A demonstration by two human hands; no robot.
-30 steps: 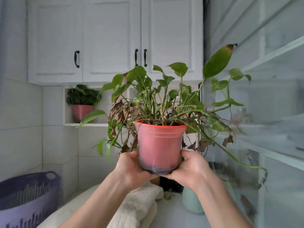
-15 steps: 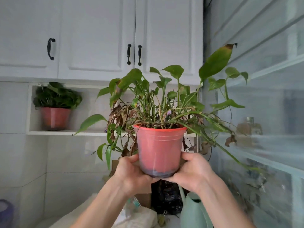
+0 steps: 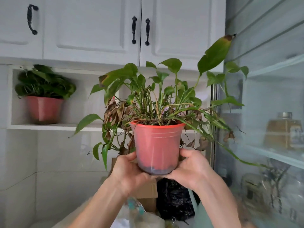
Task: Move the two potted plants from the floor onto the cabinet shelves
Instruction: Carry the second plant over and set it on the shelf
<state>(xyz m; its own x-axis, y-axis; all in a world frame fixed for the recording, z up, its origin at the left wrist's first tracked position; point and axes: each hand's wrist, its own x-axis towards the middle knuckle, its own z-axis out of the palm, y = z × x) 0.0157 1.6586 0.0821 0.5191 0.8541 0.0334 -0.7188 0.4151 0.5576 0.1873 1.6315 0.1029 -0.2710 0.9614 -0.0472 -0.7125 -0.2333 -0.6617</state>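
Observation:
I hold a red plastic pot (image 3: 157, 143) with a straggly green plant, some leaves brown and dry, up in front of me at shelf height. My left hand (image 3: 126, 170) grips its lower left side and my right hand (image 3: 191, 168) its lower right side. A second potted plant (image 3: 43, 109), also in a red pot, stands upright in the left bay of the open white cabinet shelf (image 3: 49, 126). The held pot is in front of the shelf's right part, which the leaves hide.
White cabinet doors with black handles (image 3: 134, 30) hang above the shelf. A glass-fronted unit with jars (image 3: 283, 130) is close on the right. Below are a cardboard box (image 3: 146, 193), a black bag (image 3: 174, 203) and a pale green watering can (image 3: 201, 216).
I have come closer to the cabinet with the pot, and the view has shifted right. The shelf and its plant now look larger and sit further left.

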